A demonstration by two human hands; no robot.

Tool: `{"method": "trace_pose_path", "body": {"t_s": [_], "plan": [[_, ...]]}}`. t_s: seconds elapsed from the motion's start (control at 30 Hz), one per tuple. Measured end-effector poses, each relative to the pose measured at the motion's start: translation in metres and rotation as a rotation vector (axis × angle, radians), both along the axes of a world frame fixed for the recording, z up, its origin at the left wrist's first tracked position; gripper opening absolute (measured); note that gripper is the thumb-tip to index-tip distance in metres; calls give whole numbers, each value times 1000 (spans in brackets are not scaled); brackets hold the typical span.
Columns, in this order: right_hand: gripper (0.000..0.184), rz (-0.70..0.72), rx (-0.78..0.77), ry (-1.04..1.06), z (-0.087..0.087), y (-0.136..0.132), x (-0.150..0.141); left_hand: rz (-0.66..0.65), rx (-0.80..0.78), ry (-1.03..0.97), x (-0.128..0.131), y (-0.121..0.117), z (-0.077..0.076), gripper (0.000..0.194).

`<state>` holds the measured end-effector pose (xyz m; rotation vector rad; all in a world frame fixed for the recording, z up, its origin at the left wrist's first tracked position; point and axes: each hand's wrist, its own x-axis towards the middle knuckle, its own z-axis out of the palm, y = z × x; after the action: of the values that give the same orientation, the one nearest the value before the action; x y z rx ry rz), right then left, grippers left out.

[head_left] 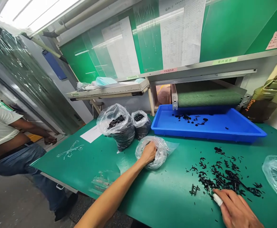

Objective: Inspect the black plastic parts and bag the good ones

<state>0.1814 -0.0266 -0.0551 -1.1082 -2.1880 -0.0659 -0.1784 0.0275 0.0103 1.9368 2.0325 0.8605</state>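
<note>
My left hand (149, 152) reaches down into the mouth of a small clear plastic bag (160, 156). Its fingers are hidden inside the bag, so what they hold cannot be seen. At the lower right, my right hand (238, 209) rests at the near edge of a loose pile of small black parts (223, 175) on the green table. White wrapping covers one of its digits. The fingers are stretched toward the pile, with no part visibly held. Several parts are joined in small frames, such as a black piece (194, 189) left of that hand.
Two clear bags of black parts, a larger one (124, 136) and a smaller one (141, 128), stand behind. A blue tray (209, 134) with scattered parts sits under a green conveyor belt (207, 95). A bottle (259, 104) stands right. Another person (7, 133) is at far left.
</note>
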Motion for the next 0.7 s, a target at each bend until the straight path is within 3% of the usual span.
{"method": "trace_pose_path", "body": {"t_s": [0.27,0.7], "plan": [[30,-2,-44,-14,12,-6,-3,21,15,-29,4,-6,1,28],[32,-125,-49,-56,23,-15,-14,-20,-105,-115,0,-7,30,25]]}}
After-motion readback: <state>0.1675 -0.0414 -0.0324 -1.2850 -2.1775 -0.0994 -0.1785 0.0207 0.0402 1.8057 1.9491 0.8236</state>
